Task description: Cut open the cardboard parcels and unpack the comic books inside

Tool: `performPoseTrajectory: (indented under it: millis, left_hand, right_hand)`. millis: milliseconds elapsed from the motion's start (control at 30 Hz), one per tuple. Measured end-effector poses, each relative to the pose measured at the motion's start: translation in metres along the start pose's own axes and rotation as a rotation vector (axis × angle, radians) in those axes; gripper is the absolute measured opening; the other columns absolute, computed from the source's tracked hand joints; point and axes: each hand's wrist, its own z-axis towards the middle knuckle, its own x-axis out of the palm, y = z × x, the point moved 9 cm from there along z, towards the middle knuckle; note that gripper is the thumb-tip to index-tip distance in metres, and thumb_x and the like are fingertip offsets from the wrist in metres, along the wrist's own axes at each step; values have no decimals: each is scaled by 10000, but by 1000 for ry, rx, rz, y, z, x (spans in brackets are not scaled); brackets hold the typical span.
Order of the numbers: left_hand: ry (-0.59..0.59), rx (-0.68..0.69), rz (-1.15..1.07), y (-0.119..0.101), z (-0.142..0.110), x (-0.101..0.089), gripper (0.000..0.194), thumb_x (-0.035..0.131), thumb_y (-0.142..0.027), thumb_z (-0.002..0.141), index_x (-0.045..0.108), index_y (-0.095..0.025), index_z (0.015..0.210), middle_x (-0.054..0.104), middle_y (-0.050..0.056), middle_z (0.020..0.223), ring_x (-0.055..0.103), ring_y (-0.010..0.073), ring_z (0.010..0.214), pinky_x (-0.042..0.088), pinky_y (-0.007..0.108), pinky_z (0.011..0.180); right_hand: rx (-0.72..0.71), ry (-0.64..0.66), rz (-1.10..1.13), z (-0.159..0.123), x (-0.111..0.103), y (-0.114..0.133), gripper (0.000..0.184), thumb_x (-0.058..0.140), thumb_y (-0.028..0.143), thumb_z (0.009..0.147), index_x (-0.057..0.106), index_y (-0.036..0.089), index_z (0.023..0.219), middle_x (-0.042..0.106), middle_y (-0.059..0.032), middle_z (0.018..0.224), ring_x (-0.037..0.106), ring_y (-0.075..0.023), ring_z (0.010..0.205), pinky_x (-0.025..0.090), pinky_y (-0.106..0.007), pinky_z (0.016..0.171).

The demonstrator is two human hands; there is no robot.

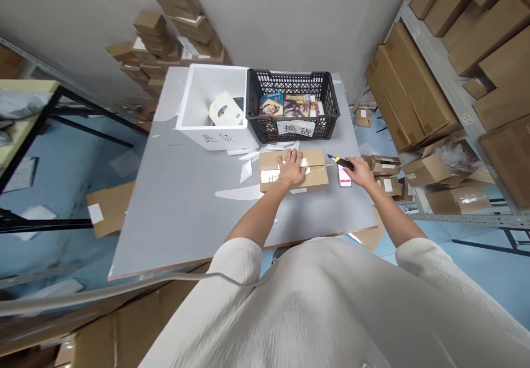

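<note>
A brown cardboard box (317, 176) with white labels and clear tape lies on the grey table (182, 219). My left hand (292, 168) rests flat on its top, fingers spread. To the right of the box, my right hand (361, 172) is wrapped round a black and yellow utility knife (343, 163), its blade pointing left toward the box. Beneath the knife lies a phone (344, 177) with a lit white and pink screen, partly covered by the knife and hand.
Behind the box stand a white foam bin (194, 103) and a black plastic crate (290, 122) holding several books. Torn white paper scraps (238, 192) lie beside the box. Shelves of cartons (492, 53) line the right; stacked boxes (178, 26) lean by the wall. A grey cable (165, 277) crosses my left side.
</note>
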Motion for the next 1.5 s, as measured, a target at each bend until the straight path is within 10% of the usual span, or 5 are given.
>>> performPoseTrajectory:
  millis: [200,667,1067,1500]
  left_hand:
    - [-16,43,-8,8,-10,-1,786,490,-467,1069,394,-191,1798,188,199,1940,120,384,1814,111,714,1411]
    - [-81,6,-25,55,-122,-6,657,721,-306,978,564,-276,1615,533,180,1687,495,405,1560,394,593,1283]
    - [28,-262,-42,72,-118,-9,358,474,-274,1105,643,-240,1418,820,150,1212,788,389,1176,607,492,981]
    - [-94,-143,-227,46,-80,-12,465,622,-271,1014,629,-224,1476,636,165,1518,661,361,1389,543,494,1226]
  right_hand:
    - [-35,1,95,19,17,20,532,618,534,1061,756,212,1461,760,-194,1349,650,-418,1276,535,-570,1122]
    - [-254,167,122,105,71,142,473,650,421,969,782,224,1379,726,-166,1550,583,-452,1480,418,-633,1234]
    - [-62,90,88,52,55,104,439,614,437,1015,757,193,1350,786,-213,1395,673,-437,1308,472,-629,1178]
    - [84,160,310,-15,62,103,440,643,490,988,727,237,1338,838,-125,1249,779,-364,1115,622,-485,968]
